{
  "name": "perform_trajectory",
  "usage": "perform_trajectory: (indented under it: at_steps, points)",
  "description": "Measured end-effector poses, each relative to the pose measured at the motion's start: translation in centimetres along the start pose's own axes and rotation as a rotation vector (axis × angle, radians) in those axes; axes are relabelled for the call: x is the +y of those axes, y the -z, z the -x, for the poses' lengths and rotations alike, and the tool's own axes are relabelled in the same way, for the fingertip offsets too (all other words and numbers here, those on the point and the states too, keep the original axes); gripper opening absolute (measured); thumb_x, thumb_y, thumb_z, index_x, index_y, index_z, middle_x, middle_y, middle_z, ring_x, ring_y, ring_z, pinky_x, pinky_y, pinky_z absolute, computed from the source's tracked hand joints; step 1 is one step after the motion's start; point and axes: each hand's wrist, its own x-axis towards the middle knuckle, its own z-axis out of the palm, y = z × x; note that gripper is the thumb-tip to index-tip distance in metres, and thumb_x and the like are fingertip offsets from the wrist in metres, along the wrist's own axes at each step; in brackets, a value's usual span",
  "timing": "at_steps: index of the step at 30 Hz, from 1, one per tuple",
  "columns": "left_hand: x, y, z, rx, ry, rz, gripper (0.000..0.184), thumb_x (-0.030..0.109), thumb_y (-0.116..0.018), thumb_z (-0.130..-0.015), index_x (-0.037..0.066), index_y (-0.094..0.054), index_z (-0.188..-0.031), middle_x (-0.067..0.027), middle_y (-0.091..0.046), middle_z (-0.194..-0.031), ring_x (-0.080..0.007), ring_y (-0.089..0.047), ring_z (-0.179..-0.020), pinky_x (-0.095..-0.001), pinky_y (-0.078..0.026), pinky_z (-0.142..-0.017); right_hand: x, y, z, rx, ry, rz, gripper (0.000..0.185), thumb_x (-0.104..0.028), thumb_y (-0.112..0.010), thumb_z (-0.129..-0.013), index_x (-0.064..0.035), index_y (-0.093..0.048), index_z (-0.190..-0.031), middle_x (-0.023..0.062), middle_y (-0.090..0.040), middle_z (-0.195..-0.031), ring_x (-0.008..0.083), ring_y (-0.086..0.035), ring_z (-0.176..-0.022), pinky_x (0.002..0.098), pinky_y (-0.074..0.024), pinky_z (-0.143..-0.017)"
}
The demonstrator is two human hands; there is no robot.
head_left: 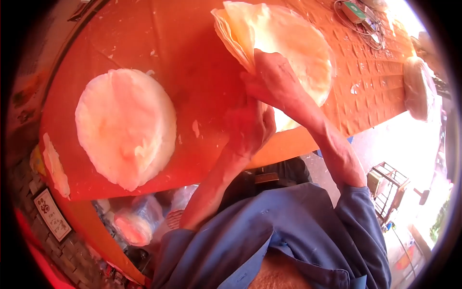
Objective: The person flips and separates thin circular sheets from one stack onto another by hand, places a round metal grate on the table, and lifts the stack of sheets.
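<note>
A stack of thin, pale round sheets [301,48] lies on the red-covered table in front of me. Its left side is lifted and fans into loose layers. My right hand [274,77] is closed at this lifted edge, its fingers curled against the sheets. Just below it, my left hand [248,125] is beside the stack's near-left edge. Motion smears its fingers, so I cannot make out what they hold. A second thick, round stack [125,127] of similar sheets lies apart on the left, touched by neither hand.
Red cloth [192,58] covers the table, with small pale scraps on it. A torn strip [56,166] lies at the left edge. A green-and-white device [354,12] with cables sits far right, near a wrapped bundle [417,89]. Plastic-bagged items [137,221] are below the table.
</note>
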Motion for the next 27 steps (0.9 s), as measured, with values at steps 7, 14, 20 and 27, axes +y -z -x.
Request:
perform_trajectory:
  at_steps: [7, 14, 20, 27]
  points:
    - [-3.6, 2.8, -0.8, -0.099, 0.088, 0.766, 0.044, 0.023, -0.057, -0.091, 0.005, -0.049, -0.13, -0.015, -0.059, -0.119, -0.0321, -0.059, -0.103, -0.0426, -0.049, -0.083, -5.5, 5.3, 2.9, -0.065, 0.107, -0.126, 0.015, -0.008, -0.063, -0.073, 0.0032, -0.065, -0.082, 0.0279, -0.063, -0.076, 0.0379, -0.066, -0.078, 0.0431, -0.0529, -0.07]
    - [-12.1, 7.6, -0.7, 0.278, 0.463, 1.41, 0.044, 0.024, -0.056, -0.093, 0.006, -0.048, -0.133, -0.0117, -0.058, -0.123, -0.0289, -0.056, -0.109, -0.0406, -0.047, -0.088, -5.8, 14.2, 3.0, 0.015, -0.286, -1.009, 0.043, -0.027, -0.068, -0.085, 0.0004, -0.061, -0.117, 0.0143, -0.066, -0.107, 0.0228, -0.064, -0.097, 0.0324, -0.05, -0.085]
    - [-14.0, 5.1, 0.5, 0.296, 0.52, 1.743, 0.046, 0.027, -0.053, -0.096, 0.006, -0.046, -0.137, -0.0068, -0.056, -0.13, -0.022, -0.051, -0.119, -0.0358, -0.042, -0.098, 16.3, 6.6, -0.6, 0.011, -0.46, -0.848, 0.041, -0.025, -0.076, -0.078, 0.0048, -0.064, -0.103, 0.0057, -0.067, -0.096, 0.0128, -0.065, -0.083, 0.0303, -0.0522, -0.07]
    - [-12.1, 2.5, -0.3, 0.412, 0.568, 1.402, 0.042, 0.03, -0.055, -0.097, 0.001, -0.051, -0.127, -0.0072, -0.056, -0.123, -0.018, -0.052, -0.113, -0.0324, -0.043, -0.094, 21.9, 1.7, -0.5, 0.021, -0.615, -0.536, 0.043, -0.027, -0.074, -0.077, 0.0029, -0.061, -0.104, 0.0059, -0.066, -0.089, 0.0143, -0.062, -0.085, 0.0289, -0.0484, -0.077]
